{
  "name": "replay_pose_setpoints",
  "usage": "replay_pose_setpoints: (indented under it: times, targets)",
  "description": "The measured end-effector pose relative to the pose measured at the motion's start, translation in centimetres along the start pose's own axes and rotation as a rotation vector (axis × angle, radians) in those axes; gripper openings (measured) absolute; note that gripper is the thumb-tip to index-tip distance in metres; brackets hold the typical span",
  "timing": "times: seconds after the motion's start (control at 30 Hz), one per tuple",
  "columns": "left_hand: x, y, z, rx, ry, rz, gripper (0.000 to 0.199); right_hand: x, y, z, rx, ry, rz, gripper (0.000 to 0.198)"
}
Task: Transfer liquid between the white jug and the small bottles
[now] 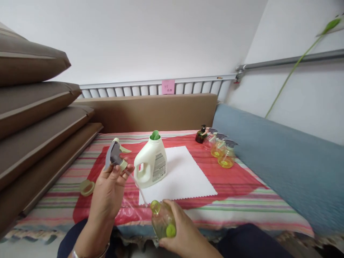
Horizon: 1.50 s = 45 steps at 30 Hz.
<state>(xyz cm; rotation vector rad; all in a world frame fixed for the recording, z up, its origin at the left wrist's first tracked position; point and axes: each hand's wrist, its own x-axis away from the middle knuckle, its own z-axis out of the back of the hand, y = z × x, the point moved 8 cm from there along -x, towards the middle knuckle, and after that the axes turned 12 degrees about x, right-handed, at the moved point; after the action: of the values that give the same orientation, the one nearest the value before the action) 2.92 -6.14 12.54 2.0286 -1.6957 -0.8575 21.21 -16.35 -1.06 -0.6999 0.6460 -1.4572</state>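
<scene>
My left hand (pixel 114 184) is closed around a grey and pale green trigger spray head (pixel 116 154). Its thin clear dip tube slants down to the right, the tip close to the mouth of a bottle. That clear yellow-green bottle (pixel 161 220) is in my right hand (pixel 180 227), tilted and uncapped, with its neck toward the tube. A little beyond my hands stands a large pale green detergent jug (pixel 152 163), its cap off and a green spout in its opening. It rests partly on a white sheet with scalloped edges (pixel 185 175).
A round pale green cap (pixel 86 187) lies at left. At the right back stand several spray bottles (pixel 226 157), some holding yellow liquid, and a dark pump bottle (pixel 201 134). Red plastic covers a striped cloth (pixel 56 188). Brown cushions (pixel 40 96) are stacked at left.
</scene>
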Motion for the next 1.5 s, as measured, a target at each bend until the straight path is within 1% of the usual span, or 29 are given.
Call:
replay_pose_setpoints:
  times: [0.13, 0.27, 0.43, 0.57, 0.67, 0.93, 1.1, 1.23, 1.37, 1.5]
  targets:
    - [0.5, 0.0, -1.6, -0.001, -0.070, -0.037, 0.018, 0.5, -0.5, 0.1, -0.031, -0.013, -0.014, 0.089]
    - [1.6, -1.0, -2.5, -0.013, -0.091, -0.012, 0.017, 0.5, -1.5, 0.5, -0.073, -0.025, -0.046, 0.091]
    - [3.2, -3.5, -1.9, -0.032, -0.104, 0.080, 0.020, 0.2, -3.0, 2.0, -0.150, -0.011, -0.008, 0.091]
    - [4.6, -6.2, -0.9, -0.102, -0.130, 0.229, 0.031, 0.2, -4.2, 3.8, -0.178, 0.028, 0.058, 0.089]
    - [5.4, -7.4, -0.3, -0.103, -0.120, 0.307, 0.034, 0.3, -4.7, 4.6, -0.161, 0.050, 0.085, 0.090]
    - [5.5, -7.5, 0.0, -0.046, -0.112, 0.349, 0.037, 0.5, -4.8, 4.9, -0.191, 0.075, 0.094, 0.088]
    - [5.5, -7.7, 0.5, -0.069, -0.105, 0.379, 0.039, 0.4, -5.0, 4.9, -0.264, 0.051, 0.078, 0.084]
    - [5.7, -7.9, 0.3, -0.071, -0.135, 0.422, 0.037, 0.5, -5.2, 5.0, -0.295, 0.017, 0.087, 0.081]
    - [5.7, -7.9, 0.1, -0.054, -0.180, 0.431, 0.033, 0.5, -5.2, 5.0, -0.335, 0.022, 0.131, 0.079]
    - [5.6, -8.0, 0.5, -0.082, -0.201, 0.452, 0.031, 0.5, -5.0, 4.8, -0.392, 0.003, 0.146, 0.076]
